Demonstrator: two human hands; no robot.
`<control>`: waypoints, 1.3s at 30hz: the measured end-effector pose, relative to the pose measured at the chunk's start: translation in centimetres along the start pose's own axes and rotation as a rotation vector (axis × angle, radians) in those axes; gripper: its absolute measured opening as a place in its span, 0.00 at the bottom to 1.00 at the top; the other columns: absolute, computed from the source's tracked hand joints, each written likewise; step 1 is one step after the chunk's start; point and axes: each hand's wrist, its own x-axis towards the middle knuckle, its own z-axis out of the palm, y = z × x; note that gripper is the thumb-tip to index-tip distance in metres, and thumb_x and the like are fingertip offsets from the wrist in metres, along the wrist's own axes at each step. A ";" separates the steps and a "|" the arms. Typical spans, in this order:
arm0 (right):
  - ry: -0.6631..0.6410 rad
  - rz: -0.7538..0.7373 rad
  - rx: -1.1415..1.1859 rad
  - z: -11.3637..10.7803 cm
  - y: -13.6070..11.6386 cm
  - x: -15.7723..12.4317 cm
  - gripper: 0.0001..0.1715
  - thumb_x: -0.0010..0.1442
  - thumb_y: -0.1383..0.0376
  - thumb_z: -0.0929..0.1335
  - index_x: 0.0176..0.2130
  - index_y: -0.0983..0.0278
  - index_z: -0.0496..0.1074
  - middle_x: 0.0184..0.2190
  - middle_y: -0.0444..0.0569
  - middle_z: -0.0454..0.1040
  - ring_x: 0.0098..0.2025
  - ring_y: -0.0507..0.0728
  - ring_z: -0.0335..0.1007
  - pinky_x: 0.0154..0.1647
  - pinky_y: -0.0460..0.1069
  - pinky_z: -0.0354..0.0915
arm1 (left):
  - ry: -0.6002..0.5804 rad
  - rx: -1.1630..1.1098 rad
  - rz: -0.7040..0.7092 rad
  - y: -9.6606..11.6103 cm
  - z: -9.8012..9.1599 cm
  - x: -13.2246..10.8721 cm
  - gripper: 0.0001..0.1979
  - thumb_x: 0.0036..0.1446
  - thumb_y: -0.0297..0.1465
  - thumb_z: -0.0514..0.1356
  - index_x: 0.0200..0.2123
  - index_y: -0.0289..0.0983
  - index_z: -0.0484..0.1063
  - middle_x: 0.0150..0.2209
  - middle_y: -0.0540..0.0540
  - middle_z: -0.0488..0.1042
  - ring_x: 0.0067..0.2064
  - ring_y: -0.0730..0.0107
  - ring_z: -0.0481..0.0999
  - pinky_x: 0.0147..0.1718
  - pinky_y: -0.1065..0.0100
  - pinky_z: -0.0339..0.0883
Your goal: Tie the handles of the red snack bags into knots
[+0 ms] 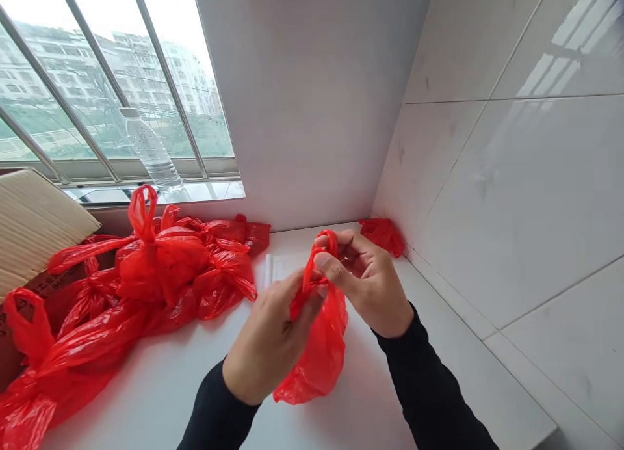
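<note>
A red plastic bag [324, 352] hangs below my two hands, over the white tabletop, its handles twisted into a loop at the top. My left hand [273, 333] is closed round the gathered neck of the bag. With thumb and fingers, my right hand [368, 274] pinches the looped handle just above. What the bag holds cannot be made out through the plastic.
Several tied red plastic bags [160, 261] are heaped on the left beside a cardboard box [41, 222]. A clear water bottle [151, 152] stands on the windowsill. Another red bag [383, 234] lies in the back corner, against the tiled wall [526, 196].
</note>
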 end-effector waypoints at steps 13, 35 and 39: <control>-0.046 -0.141 -0.110 -0.3 -1.1 -1.0 0.10 0.70 0.59 0.63 0.38 0.57 0.71 0.39 0.48 0.77 0.45 0.58 0.75 0.46 0.56 0.71 | 0.101 -0.366 -0.253 -0.3 -0.6 0.3 0.10 0.60 0.41 0.59 0.38 0.41 0.67 0.23 0.55 0.59 0.23 0.73 0.61 0.23 0.69 0.61; -0.299 -0.001 0.025 -0.4 0.6 0.0 0.13 0.68 0.56 0.66 0.46 0.59 0.75 0.39 0.46 0.78 0.44 0.55 0.75 0.49 0.53 0.70 | -0.204 -0.202 -0.186 0.3 -1.4 -0.1 0.22 0.60 0.45 0.59 0.21 0.38 0.59 0.21 0.53 0.50 0.23 0.76 0.48 0.21 0.70 0.45; -0.316 0.035 0.050 -0.3 0.7 0.1 0.13 0.67 0.55 0.67 0.45 0.60 0.74 0.41 0.47 0.78 0.43 0.55 0.74 0.45 0.51 0.70 | -0.265 -0.184 -0.175 0.6 -1.3 -0.2 0.21 0.59 0.41 0.61 0.21 0.39 0.56 0.23 0.54 0.48 0.24 0.76 0.46 0.21 0.70 0.43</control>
